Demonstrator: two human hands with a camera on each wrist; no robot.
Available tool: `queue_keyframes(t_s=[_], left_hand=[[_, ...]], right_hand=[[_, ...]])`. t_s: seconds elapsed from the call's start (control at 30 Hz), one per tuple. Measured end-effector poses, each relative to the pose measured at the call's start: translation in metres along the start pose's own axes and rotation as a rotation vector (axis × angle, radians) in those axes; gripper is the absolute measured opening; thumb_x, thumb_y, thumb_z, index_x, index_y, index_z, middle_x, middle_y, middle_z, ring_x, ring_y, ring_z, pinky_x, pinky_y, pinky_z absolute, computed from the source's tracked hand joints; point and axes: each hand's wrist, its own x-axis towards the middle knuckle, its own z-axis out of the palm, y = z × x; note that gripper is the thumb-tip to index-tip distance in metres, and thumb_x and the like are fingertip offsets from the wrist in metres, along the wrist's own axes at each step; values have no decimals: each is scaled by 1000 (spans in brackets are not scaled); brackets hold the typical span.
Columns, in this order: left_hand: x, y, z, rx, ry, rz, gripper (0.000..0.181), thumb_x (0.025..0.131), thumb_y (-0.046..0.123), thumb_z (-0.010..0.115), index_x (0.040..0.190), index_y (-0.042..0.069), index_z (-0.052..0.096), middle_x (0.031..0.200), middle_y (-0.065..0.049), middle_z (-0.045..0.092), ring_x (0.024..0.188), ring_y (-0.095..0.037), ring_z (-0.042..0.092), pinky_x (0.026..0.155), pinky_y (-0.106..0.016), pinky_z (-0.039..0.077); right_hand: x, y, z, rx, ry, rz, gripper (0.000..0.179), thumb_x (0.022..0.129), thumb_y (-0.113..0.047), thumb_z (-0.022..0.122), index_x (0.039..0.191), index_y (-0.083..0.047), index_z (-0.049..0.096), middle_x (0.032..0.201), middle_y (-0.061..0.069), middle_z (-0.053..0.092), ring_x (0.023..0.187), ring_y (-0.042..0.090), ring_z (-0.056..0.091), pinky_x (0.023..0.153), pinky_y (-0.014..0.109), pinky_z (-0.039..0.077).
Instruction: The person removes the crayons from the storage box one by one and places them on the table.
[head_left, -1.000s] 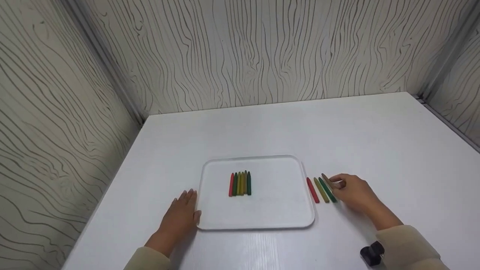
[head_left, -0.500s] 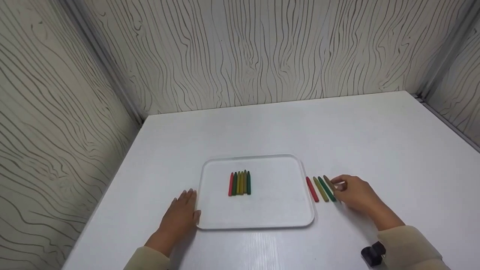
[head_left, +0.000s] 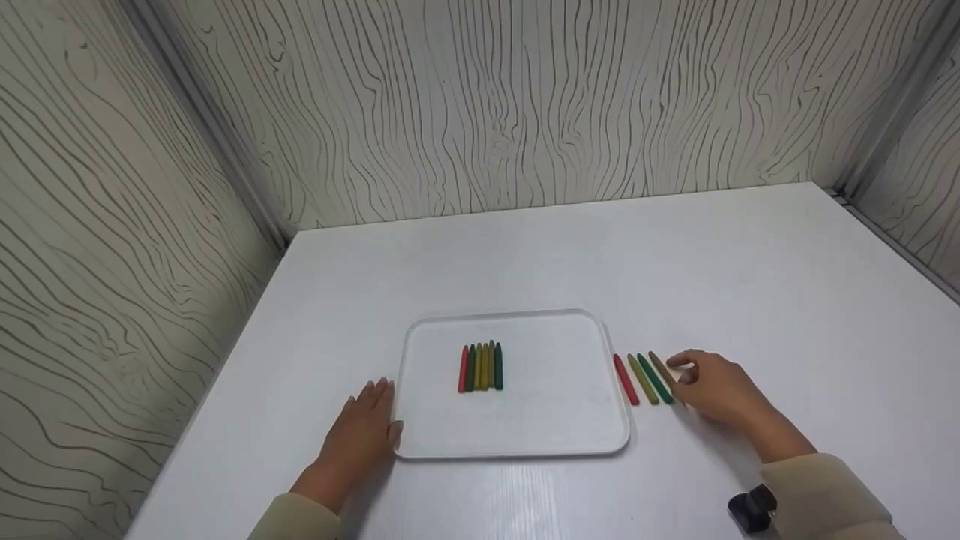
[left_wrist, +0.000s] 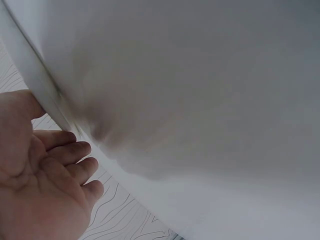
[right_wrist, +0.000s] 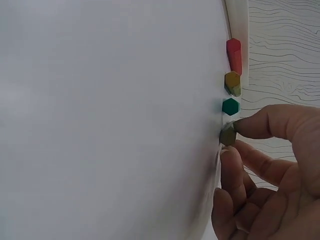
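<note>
In the head view, my right hand [head_left: 716, 386] is at an olive-brown crayon [head_left: 660, 365] on the table, right of the tray. The right wrist view shows the thumb [right_wrist: 252, 125] against this crayon's hexagonal end, with a finger close below it. Beside it lie a green crayon [head_left: 654, 377], a mustard crayon [head_left: 643, 379] and a red crayon [head_left: 625, 379], slanted alike. My left hand [head_left: 360, 427] lies flat at the left edge of the white tray [head_left: 555, 454], fingers straight and thumb over the rim.
On the tray, several crayons [head_left: 481, 367] lie side by side in a tight row: red, greens and yellowish browns. A small black object [head_left: 750, 510] is at the right sleeve. Wood-patterned panels [head_left: 495, 112] stand behind and beside the white table [head_left: 465, 262].
The olive-brown crayon has shifted slightly toward the right hand and now lies nearly in line with the others. The right hand has moved a little rightward. The left hand stays put.
</note>
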Motion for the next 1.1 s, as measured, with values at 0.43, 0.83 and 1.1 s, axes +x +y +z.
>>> queue_keyframes(t_s=[0.43, 0.83, 1.1], left_hand=[[1, 0, 1, 20, 12, 7, 56, 95, 20, 56, 139, -10, 39, 145, -23, 38, 136, -40, 29, 111, -53, 22], [-1, 0, -1, 55, 4, 19, 55, 96, 21, 55, 139, -10, 39, 144, -23, 39, 135, -40, 31, 111, -54, 23], [1, 0, 0, 43, 8, 2, 55, 95, 19, 56, 138, -10, 40, 144, -23, 39, 135, -40, 31, 111, -54, 23]], right_hand=[[-2, 0, -11, -147, 54, -47, 66, 86, -42, 68, 129, 5, 51, 117, 31, 55, 105, 48, 53, 78, 57, 48], [0, -9, -16, -280, 142, -72, 87, 77, -59, 68, 137, 0, 45, 126, 34, 46, 106, 52, 47, 74, 68, 39], [1, -20, -18, -296, 187, -91, 105, 71, -71, 66, 142, 1, 37, 131, 36, 38, 111, 55, 41, 77, 69, 37]])
